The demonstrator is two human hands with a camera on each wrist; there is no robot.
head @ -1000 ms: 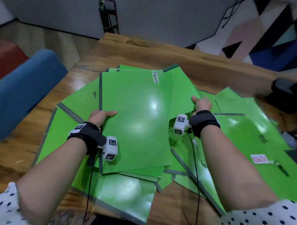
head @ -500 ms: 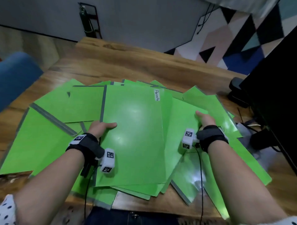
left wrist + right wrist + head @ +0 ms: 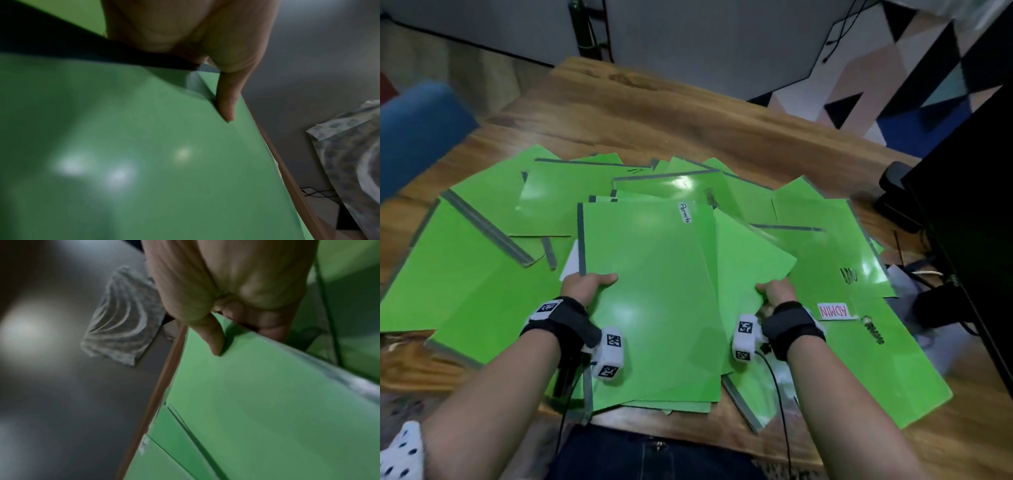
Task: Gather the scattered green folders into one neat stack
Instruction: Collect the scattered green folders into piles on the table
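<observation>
left hand [image 3: 589, 286] grips the left edge of a bundle of green folders [image 3: 654, 308], thumb on top. right hand [image 3: 775, 293] pinches the bundle's right edge, thumb on top. top folder carries a "permits" label [image 3: 685, 212]. bundle sits above scattered folders [image 3: 476, 274] covering the wooden table [image 3: 654, 109], one labelled "admin" [image 3: 834, 311].

Two hands, a left hand [image 3: 589, 281] and a right hand [image 3: 775, 291], each have a grip on one small pile of flat shiny green folders [image 3: 654, 301]. How many are in that pile is hard to tell. Around the grip, about ten more loose green folders [image 3: 465, 274] lie on one brown wooden desk [image 3: 654, 116]. Two white name labels show: one "Permits" label [image 3: 685, 212], one "ADMIN" label [image 3: 834, 311].
</observation>
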